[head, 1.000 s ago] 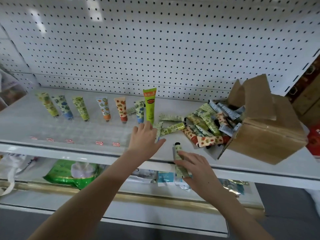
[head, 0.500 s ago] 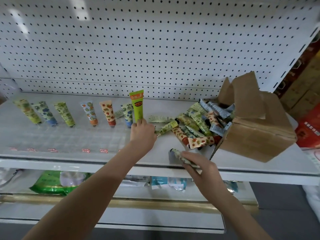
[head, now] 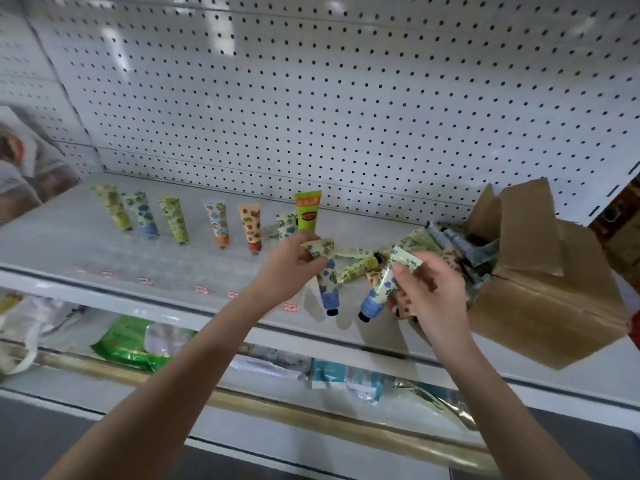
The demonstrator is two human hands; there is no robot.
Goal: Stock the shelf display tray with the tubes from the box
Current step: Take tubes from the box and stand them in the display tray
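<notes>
My left hand [head: 292,263] grips a blue-flowered tube [head: 327,282] by its flat end, cap hanging down. My right hand [head: 427,292] holds a second blue-flowered tube [head: 379,289] the same way, just to the right. Both hang above the front of the white shelf. A clear display tray [head: 156,268] on the shelf holds a row of several upright patterned tubes [head: 218,223] and a taller green tube [head: 307,211]. A tipped cardboard box [head: 540,296] at the right spills loose tubes [head: 360,268] onto the shelf.
White pegboard [head: 346,116] backs the shelf. Red price tags [head: 201,289] line the tray's front edge. The lower shelf holds a green packet [head: 128,344] and other wrapped goods [head: 329,374]. A white bag [head: 24,327] hangs at the far left.
Both hands have lifted off the shelf. My left hand left the green tube and now holds a blue-flowered tube; my right hand has raised its tube from the shelf edge.
</notes>
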